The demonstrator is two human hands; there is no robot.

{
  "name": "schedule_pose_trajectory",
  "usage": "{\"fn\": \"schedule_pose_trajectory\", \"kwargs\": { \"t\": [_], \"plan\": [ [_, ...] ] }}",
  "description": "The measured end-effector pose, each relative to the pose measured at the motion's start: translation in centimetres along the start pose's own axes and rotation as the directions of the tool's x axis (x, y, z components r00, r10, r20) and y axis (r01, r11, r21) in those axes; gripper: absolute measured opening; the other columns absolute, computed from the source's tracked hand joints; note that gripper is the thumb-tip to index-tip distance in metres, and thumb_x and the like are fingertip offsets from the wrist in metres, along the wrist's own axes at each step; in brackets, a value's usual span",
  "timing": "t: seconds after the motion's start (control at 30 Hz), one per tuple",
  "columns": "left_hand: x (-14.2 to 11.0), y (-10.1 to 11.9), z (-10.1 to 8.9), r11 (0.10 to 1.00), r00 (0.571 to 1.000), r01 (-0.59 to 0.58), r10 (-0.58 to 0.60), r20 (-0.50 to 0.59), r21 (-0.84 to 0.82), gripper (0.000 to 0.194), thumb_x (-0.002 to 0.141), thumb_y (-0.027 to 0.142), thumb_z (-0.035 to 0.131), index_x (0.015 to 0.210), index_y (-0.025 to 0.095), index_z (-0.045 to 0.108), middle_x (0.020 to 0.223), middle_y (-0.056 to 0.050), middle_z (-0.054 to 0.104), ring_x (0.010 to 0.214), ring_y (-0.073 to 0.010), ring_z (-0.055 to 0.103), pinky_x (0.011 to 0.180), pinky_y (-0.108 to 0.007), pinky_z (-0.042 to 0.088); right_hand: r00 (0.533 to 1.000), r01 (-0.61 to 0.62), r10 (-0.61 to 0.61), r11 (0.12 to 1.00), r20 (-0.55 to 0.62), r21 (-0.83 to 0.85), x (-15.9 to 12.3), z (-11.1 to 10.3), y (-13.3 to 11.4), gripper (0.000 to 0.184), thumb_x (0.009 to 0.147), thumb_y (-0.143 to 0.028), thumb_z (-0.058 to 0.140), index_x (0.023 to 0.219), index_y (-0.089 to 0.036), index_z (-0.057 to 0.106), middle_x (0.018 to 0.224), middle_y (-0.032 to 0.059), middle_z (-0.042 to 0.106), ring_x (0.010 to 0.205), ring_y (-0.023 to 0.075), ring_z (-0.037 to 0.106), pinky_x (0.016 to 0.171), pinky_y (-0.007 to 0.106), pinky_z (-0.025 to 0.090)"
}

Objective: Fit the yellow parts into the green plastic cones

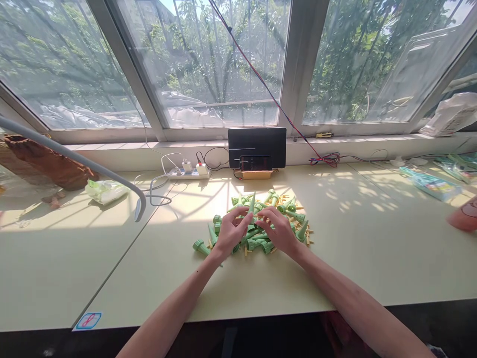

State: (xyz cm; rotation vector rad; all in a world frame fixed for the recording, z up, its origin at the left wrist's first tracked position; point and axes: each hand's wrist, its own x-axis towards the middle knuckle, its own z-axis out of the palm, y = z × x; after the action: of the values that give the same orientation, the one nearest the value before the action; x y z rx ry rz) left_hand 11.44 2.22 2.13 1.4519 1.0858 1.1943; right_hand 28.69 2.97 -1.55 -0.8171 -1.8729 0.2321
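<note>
Your L hand (234, 227) is above the pile of green cones (256, 243), and its grip is narrow: thumb & fingers pinch the held cone (252, 203), which is approx. upright w/ its tip up. So this cone lies inside the L grip, over the middle of the pile. Your R hand (278, 226) is above the pile too, more to its R side, w/ fingers bent & fingertips just beside the held cone. The R grip looks narrow, but I can't tell if it holds a small pc.; your fingers hide it.

Yellow pegs (308, 234) lie mixed in the pile & stick out at its R edge. One outer cone (201, 246) lies at the pile's L edge, wide end outward. Behind the pile, on the worktop (357, 238), a phone (256, 162) stands before a black screen (257, 138); the power strip (175, 175) is behind the pile, to the L.
</note>
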Motion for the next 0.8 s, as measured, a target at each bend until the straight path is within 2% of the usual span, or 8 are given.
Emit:
{"fn": "schedule_pose_trajectory", "kwargs": {
  "t": [0.13,0.3,0.43,0.63,0.8],
  "plan": [
    [0.0,-0.2,-0.1,1.0,1.0,-0.011,0.011,0.023,0.006,0.035,0.083,0.045,0.067,0.101,0.016,0.063,0.071,0.001,0.055,0.046,-0.006,0.045,0.04,-0.018,0.035,1.0,0.021,-0.021,1.0,-0.008,-0.002,0.0,0.0,0.1,0.009,0.098,-0.029,0.052,0.1,-0.021,0.057,0.09,0.0048,0.06,0.071,0.0145,0.058,0.063,0.026,0.048],
    [-0.3,-0.4,-0.1,0.999,0.995,-0.04,0.038,0.088,0.026,0.039,0.082,0.042,0.068,0.111,0.018,0.061,0.085,-0.004,0.061,0.048,-0.0054,0.046,0.039,-0.017,0.036,1.0,0.002,-0.004,0.999,-0.025,-0.05,-0.1,-0.1,0.2,0.017,0.1,-0.029,0.046,0.089,-0.021,0.056,0.08,0.0037,0.058,0.068,0.0152,0.055,0.062,0.027,0.045],
    [-0.3,-0.9,0.0,0.988,0.981,-0.142,0.132,0.142,0.06,0.041,0.081,0.039,0.069,0.116,0.019,0.062,0.105,-0.008,0.063,0.052,-0.0064,0.053,0.044,-0.02,0.047,0.998,-0.035,0.03,0.995,-0.059,-0.089,-0.2,-0.1,0.1,0.027,0.102,-0.03,0.039,0.08,-0.021,0.052,0.073,0.0034,0.055,0.064,0.0158,0.051,0.061,0.028,0.042],
    [-0.1,-1.5,0.0,0.938,0.934,-0.324,0.297,0.2,0.122,0.032,0.087,0.036,0.064,0.116,0.023,0.065,0.107,-0.008,0.062,0.057,-0.0078,0.058,0.052,-0.023,0.054,0.995,-0.073,0.066,0.994,-0.08,-0.084,-0.2,0.0,0.0,0.034,0.103,-0.032,0.034,0.072,-0.021,0.044,0.066,0.0011,0.049,0.057,0.0142,0.044,0.055,0.028,0.035],
    [-0.1,-1.5,0.0,0.931,0.934,-0.332,0.301,0.195,0.153,0.03,0.088,0.035,0.062,0.114,0.023,0.065,0.108,-0.008,0.062,0.056,-0.0075,0.057,0.05,-0.023,0.053,0.991,-0.111,0.106,0.992,-0.076,-0.065,0.0,0.1,0.0,0.036,0.102,-0.032,0.036,0.068,-0.021,0.041,0.062,-0.0013,0.044,0.054,0.0129,0.039,0.052,0.027,0.033]
  ]
}}
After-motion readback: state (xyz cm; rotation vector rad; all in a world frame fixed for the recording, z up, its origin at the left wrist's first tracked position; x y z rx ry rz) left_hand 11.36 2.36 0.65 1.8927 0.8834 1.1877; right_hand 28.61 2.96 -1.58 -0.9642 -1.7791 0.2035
